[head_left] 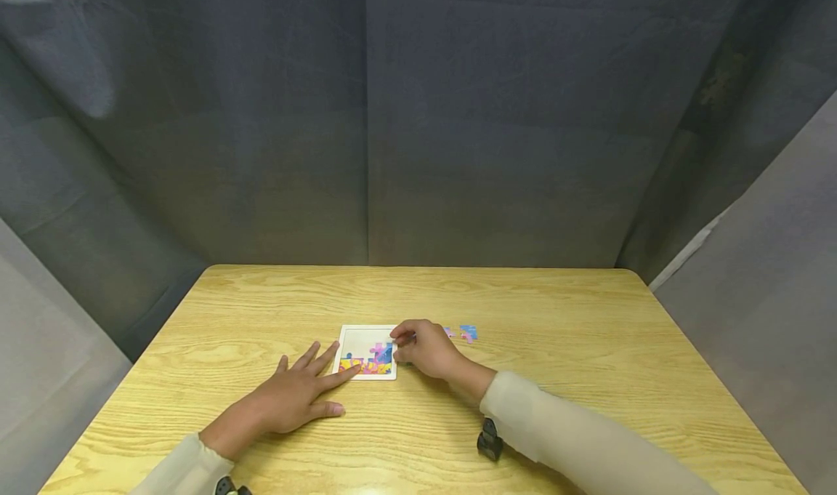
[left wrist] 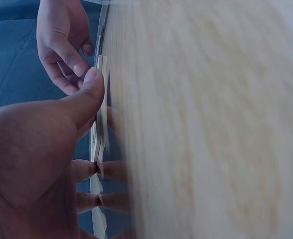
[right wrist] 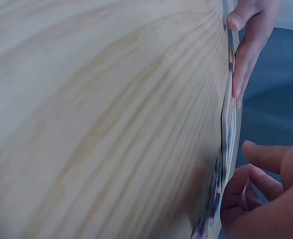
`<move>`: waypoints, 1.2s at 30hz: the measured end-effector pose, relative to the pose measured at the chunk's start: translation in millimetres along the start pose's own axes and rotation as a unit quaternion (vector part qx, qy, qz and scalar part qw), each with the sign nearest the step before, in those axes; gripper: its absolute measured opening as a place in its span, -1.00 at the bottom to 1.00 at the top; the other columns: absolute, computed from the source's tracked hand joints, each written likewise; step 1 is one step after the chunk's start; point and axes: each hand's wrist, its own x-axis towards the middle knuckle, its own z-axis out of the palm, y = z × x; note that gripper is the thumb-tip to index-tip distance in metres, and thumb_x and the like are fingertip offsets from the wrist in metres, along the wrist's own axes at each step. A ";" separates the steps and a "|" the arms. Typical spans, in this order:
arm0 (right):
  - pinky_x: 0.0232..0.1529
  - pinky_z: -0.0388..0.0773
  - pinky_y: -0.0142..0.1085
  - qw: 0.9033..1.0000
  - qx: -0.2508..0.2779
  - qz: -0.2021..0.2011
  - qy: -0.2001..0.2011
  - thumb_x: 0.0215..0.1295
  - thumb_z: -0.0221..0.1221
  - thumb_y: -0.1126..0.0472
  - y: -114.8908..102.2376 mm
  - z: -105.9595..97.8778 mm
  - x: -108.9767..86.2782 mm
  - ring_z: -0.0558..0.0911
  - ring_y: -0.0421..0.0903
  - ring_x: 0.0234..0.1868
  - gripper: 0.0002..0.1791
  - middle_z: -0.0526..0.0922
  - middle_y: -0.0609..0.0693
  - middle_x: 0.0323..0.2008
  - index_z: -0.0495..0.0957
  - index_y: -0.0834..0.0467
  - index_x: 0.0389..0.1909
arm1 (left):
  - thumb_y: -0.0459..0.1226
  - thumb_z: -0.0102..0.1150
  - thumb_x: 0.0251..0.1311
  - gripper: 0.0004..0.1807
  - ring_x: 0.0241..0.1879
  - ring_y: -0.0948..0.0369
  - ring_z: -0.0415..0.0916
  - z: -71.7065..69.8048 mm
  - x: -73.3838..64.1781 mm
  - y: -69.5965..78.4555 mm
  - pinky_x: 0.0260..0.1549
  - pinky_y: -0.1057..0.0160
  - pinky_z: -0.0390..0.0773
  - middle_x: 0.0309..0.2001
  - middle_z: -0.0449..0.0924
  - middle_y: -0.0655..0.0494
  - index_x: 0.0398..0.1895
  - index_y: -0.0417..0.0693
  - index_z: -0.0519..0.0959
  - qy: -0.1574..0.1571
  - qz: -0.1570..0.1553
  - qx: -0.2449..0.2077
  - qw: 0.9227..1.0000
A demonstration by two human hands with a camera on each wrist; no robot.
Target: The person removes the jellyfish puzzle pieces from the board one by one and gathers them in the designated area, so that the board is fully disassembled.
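Observation:
A jigsaw puzzle [head_left: 386, 368] lies partly assembled in its white-framed tray [head_left: 369, 327], with yellow, pink and blue pieces along the bottom and up the right side. My left hand [head_left: 294, 395] is spread out, its fingers resting on the tray's left edge and lower left pieces. At the opposite side, my right hand [head_left: 426, 349] hovers over the tray's right edge with bent fingers. In the right wrist view a gap shows between its thumb and fingers, with no piece visible there. Colourful pieces [right wrist: 215, 191] lie low beside those fingers. The right hand covers part of the tray's right border.
Loose blue and pink puzzle pieces [head_left: 468, 333] lie on the wooden table [head_left: 556, 335] beyond the right hand. Dark curtains [head_left: 458, 117] hang behind the table's far edge, and pale panels [head_left: 771, 284] stand at both sides.

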 end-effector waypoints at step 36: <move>-0.02 0.57 -0.25 0.994 -0.105 0.003 -0.011 0.19 0.45 0.38 -11.5 21.2 14.3 0.50 -0.10 -0.15 -0.60 0.62 0.04 -0.06 0.64 0.21 0.06 | 0.28 0.01 0.43 -0.29 0.60 -0.29 -0.12 -1.5 5.8 7.5 0.19 -0.70 0.05 0.65 -0.01 -0.10 0.57 0.32 0.32 0.031 0.018 -0.021 0.999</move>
